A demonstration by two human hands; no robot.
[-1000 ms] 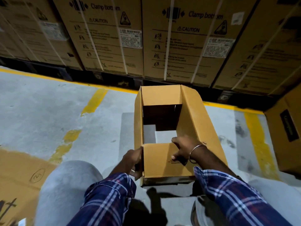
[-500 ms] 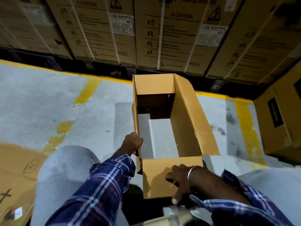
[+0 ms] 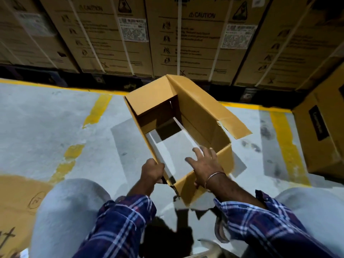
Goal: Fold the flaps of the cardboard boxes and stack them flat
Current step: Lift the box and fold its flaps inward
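The left hand (image 3: pixel 151 171) was clenched on the near-left upper corner of the open-ended brown corrugated cardboard box (image 3: pixel 202 118), fingers wrapped over the edge of its left wall. The right hand (image 3: pixel 205 167) lay over the box's near wall with fingers spread and straight, reaching into the opening and gripping nothing; half a second before, it had been pressed flat on the outside of that near panel, so it had since come up over the rim. In the same interval the box had swung from square-on to a skewed attitude, its far end turned to the right, and it appeared tilted and lifted on its near side, though contact with the floor could not be confirmed. Grey concrete floor (image 3: pixel 46 118) showed straight through the box, with one dark lower flap partly folded across at its far end; the long right flap (image 3: pixel 219 110) stood outward. In my judgement the box was being racked over for collapsing, with flattening not yet done. Left of the box, flattened brown cardboard (image 3: pixel 16 194) lay on the floor, probably the stack. Beyond the box stood a row of large strapped printed cartons (image 3: pixel 195 38) behind a yellow painted line (image 3: pixel 55 86).
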